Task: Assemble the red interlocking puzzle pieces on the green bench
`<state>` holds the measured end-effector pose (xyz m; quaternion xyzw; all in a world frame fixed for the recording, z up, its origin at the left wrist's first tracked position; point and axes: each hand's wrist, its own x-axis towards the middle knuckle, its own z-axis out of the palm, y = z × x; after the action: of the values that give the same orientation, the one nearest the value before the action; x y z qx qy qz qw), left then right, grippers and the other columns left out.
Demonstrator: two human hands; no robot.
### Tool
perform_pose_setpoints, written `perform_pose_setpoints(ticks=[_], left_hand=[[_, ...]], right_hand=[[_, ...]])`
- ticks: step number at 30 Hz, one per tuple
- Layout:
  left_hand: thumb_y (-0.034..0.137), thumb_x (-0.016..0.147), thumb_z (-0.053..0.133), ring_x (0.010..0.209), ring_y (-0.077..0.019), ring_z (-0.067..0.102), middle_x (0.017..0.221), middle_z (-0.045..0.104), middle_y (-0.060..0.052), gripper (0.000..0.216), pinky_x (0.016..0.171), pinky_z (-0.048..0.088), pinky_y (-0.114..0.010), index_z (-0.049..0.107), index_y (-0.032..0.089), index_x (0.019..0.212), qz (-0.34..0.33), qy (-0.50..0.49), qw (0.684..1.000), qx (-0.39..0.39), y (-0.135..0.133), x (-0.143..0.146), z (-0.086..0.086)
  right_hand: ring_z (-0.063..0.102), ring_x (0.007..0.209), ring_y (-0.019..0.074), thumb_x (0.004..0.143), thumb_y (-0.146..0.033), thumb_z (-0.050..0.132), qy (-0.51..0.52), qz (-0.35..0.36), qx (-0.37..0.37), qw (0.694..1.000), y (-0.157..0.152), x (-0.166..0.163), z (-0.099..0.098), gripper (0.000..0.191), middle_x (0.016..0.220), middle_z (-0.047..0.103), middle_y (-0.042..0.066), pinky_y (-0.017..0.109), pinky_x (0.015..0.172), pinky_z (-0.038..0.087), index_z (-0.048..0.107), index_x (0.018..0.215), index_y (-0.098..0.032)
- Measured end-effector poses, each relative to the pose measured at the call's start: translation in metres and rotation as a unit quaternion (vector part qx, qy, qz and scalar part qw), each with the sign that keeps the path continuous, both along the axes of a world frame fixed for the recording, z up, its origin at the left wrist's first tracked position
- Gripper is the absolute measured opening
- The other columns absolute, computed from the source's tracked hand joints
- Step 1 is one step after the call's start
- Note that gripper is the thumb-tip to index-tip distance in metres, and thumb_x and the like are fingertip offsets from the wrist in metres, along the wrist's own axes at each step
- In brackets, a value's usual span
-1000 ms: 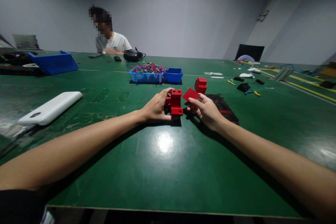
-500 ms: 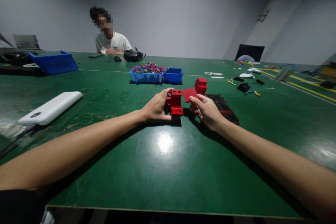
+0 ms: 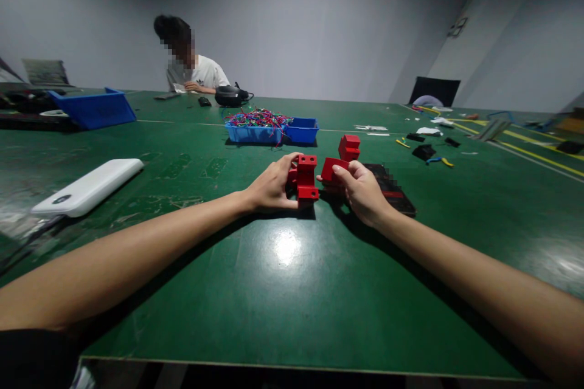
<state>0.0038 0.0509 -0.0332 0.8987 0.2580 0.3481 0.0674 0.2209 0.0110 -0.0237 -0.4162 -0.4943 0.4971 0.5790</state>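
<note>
My left hand [image 3: 277, 185] is closed around a red bracket with holes [image 3: 307, 177], which stands on the green table [image 3: 237, 304]. Between the thumb and fingers of my right hand [image 3: 365, 193] is a flat red plate [image 3: 331, 171], tilted and just right of the bracket, with a small gap between them. Behind my right hand stands another red block [image 3: 349, 148] with a notched side. Partly hidden by that hand, a dark flat case with a red stripe [image 3: 393, 192] lies on the table.
A light blue bin [image 3: 253, 135] heaped with coloured wires adjoins a dark blue bin [image 3: 303, 131]. At left lie a white power bank [image 3: 91, 187] and a larger blue tray [image 3: 95, 110]. Pliers [image 3: 440, 161] and black parts lie at right. Across the table sits a person [image 3: 205, 73].
My right hand has turned the red plate and drawn it slightly right, away from the bracket. The left hand stays in place. The person opposite has lowered their head.
</note>
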Motion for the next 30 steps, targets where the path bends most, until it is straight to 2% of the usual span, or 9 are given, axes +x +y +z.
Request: perform_pose_setpoints(ticks=[3, 7, 13, 19, 22, 26, 30], left_hand=[[0.051, 0.065, 0.079, 0.119, -0.0364, 0.058, 0.131, 0.054, -0.020, 0.100, 0.101, 0.047, -0.052, 0.026, 0.016, 0.142, -0.005, -0.004, 1.000, 0.001, -0.001, 0.001, 0.000], [0.050, 0.065, 0.079, 0.117, -0.0341, 0.060, 0.130, 0.056, -0.019, 0.099, 0.101, 0.047, -0.049, 0.026, 0.017, 0.142, -0.011, -0.008, 1.000, -0.001, -0.001, 0.001, 0.000], [0.051, 0.065, 0.078, 0.117, -0.0350, 0.059, 0.131, 0.054, -0.019, 0.099, 0.100, 0.048, -0.050, 0.026, 0.017, 0.142, -0.005, 0.000, 1.000, 0.005, 0.000, 0.000, 0.000], [0.051, 0.067, 0.077, 0.117, -0.0351, 0.059, 0.132, 0.053, -0.020, 0.098, 0.100, 0.047, -0.051, 0.025, 0.016, 0.142, -0.007, 0.003, 1.000, 0.011, 0.001, 0.000, -0.001], [0.052, 0.066, 0.077, 0.119, -0.0362, 0.058, 0.133, 0.052, -0.021, 0.099, 0.101, 0.047, -0.052, 0.025, 0.016, 0.142, 0.000, 0.005, 1.000, 0.011, 0.001, -0.001, -0.002], [0.052, 0.066, 0.077, 0.119, -0.0369, 0.057, 0.132, 0.053, -0.022, 0.099, 0.101, 0.046, -0.054, 0.025, 0.015, 0.142, 0.001, 0.008, 1.000, 0.008, 0.001, -0.001, -0.002], [0.050, 0.066, 0.078, 0.118, -0.0358, 0.058, 0.133, 0.053, -0.020, 0.099, 0.101, 0.046, -0.053, 0.025, 0.017, 0.142, 0.001, 0.008, 1.000, 0.006, 0.000, 0.000, -0.001]], right_hand=[[0.064, 0.060, 0.0143, 0.068, -0.051, 0.077, -0.040, 0.003, 0.022, 0.999, -0.001, 0.001, 0.000, 0.042, 0.073, 0.067, -0.004, 0.025, 0.052, 0.048, 0.050, 0.086, -0.023], [0.056, 0.058, 0.0091, 0.070, -0.048, 0.078, -0.072, -0.009, 0.059, 0.996, -0.001, 0.001, -0.002, 0.041, 0.073, 0.066, -0.004, 0.021, 0.052, 0.042, 0.058, 0.093, -0.021], [0.062, 0.066, 0.0129, 0.068, -0.045, 0.079, -0.080, -0.019, 0.050, 0.995, -0.002, 0.001, 0.000, 0.043, 0.081, 0.070, 0.000, 0.022, 0.053, 0.042, 0.064, 0.101, -0.021], [0.063, 0.074, 0.0133, 0.063, -0.036, 0.082, -0.071, -0.009, 0.042, 0.997, 0.000, 0.001, 0.002, 0.053, 0.088, 0.073, 0.001, 0.025, 0.067, 0.047, 0.069, 0.112, -0.019], [0.062, 0.073, 0.0130, 0.072, -0.046, 0.075, -0.070, -0.001, 0.036, 0.997, 0.002, 0.001, -0.002, 0.054, 0.087, 0.073, 0.000, 0.026, 0.067, 0.048, 0.067, 0.118, -0.020], [0.065, 0.074, 0.0149, 0.077, -0.055, 0.067, -0.052, 0.017, 0.018, 0.998, 0.007, 0.002, -0.008, 0.046, 0.091, 0.073, 0.002, 0.027, 0.066, 0.051, 0.068, 0.109, -0.021], [0.068, 0.093, 0.0195, 0.069, -0.043, 0.077, -0.064, -0.008, 0.015, 0.998, 0.009, 0.004, -0.010, 0.052, 0.105, 0.073, 0.006, 0.034, 0.088, 0.053, 0.065, 0.113, -0.020]])
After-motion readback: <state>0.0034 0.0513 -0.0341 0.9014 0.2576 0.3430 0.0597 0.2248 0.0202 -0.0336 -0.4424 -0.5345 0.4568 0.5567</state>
